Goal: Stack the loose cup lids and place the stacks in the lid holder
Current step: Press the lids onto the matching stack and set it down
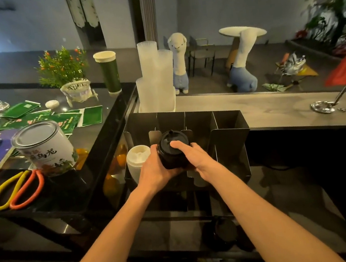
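A stack of black cup lids (pixel 171 154) is held between both hands over the black metal lid holder (pixel 228 133). My left hand (pixel 154 171) grips the stack from the left side and below. My right hand (pixel 191 152) wraps its right side, with the thumb lying on the top lid. The stack sits at the second compartment from the left. A stack of white lids (pixel 137 160) stands in the leftmost compartment. More black lids (pixel 222 232) lie on the dark lower counter near me.
Tall stacks of clear ribbed cups (pixel 154 77) stand behind the holder. On the black counter to the left are a tea tin (pixel 43 148), yellow-and-orange scissors (pixel 17 190), green packets (pixel 68 120), a green cup stack (pixel 109 73) and a small plant (pixel 65 67).
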